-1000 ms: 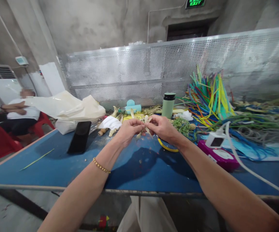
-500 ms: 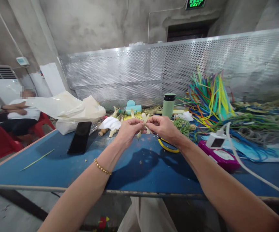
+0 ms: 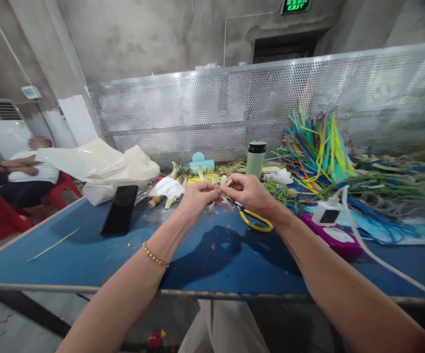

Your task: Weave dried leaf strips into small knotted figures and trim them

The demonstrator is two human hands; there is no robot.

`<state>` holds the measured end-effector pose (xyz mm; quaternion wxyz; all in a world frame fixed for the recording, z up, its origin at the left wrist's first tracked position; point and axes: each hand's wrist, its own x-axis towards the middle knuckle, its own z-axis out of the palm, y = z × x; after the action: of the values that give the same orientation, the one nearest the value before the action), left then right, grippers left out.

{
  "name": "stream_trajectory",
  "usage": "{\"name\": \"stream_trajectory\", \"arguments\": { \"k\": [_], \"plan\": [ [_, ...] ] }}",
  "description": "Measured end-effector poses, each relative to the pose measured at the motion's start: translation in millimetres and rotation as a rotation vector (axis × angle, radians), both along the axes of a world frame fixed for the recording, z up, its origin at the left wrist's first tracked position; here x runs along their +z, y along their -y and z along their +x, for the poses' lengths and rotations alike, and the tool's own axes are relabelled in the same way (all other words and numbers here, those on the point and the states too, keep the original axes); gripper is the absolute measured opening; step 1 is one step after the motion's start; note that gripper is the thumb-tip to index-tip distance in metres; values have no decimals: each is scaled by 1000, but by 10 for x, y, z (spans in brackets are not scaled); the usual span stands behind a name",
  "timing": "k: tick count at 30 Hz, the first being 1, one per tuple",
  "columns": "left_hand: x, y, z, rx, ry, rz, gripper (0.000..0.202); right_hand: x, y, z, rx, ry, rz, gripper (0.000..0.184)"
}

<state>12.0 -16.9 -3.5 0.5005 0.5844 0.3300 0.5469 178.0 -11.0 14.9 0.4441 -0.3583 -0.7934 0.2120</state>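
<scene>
My left hand and my right hand meet above the middle of the blue table. Between their fingertips is a small piece of pale dried leaf strips, pinched from both sides. Thin ends of it stick out above and below the fingers; its exact shape is partly hidden. Yellow-handled scissors lie on the table just below my right hand, their blades mostly covered by it. Pale husk scraps and a crumpled white cloth rest to the left of my left hand.
A black phone lies at left, near a large plastic bag. Behind my right hand stands a green bottle. Colored strips, green cords and a purple box with a charger fill the right. A person sits far left.
The fingers of my right hand have shifted slightly on the leaf piece, and its upper strips now lean more to the right. More of the scissors' handle shows.
</scene>
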Motion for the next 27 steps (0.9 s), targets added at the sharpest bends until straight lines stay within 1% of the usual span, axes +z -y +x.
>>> {"name": "stream_trajectory", "arguments": {
  "k": [4, 7, 10, 12, 15, 19, 22, 24, 26, 27],
  "plan": [
    [-7, 3, -6, -70, -15, -24, 9, -51, -27, -14, -40, 56, 37, 16],
    [-15, 5, -12, -86, -44, -43, 17, -76, -25, -28, -77, 85, 62, 15],
    [-24, -3, -23, -100, 18, -57, 20, -84, -15, -42, -93, 70, 66, 14],
    [-30, -12, -34, -121, 23, -76, 21, -89, -13, -50, -95, 62, 60, 13],
    [-32, -19, -44, -101, 15, -71, 20, -108, -25, -64, -72, 35, 44, 14],
    [-16, -7, -32, -58, 66, -73, 17, -120, -23, -94, -59, -9, 29, 15],
    [-1, 5, -17, -51, 104, -96, 17, -50, 8, -58, -14, -28, -22, 19],
    [3, 6, -12, -33, 129, -95, 18, 41, 7, 51, 4, -34, -48, 25],
    [3, 1, -12, -5, 159, -92, 18, 141, -37, 239, -95, -158, 13, 26],
    [3, -3, -12, 7, 174, -94, 19, 184, -74, 351, -182, -214, 70, 27]
  ]
}}
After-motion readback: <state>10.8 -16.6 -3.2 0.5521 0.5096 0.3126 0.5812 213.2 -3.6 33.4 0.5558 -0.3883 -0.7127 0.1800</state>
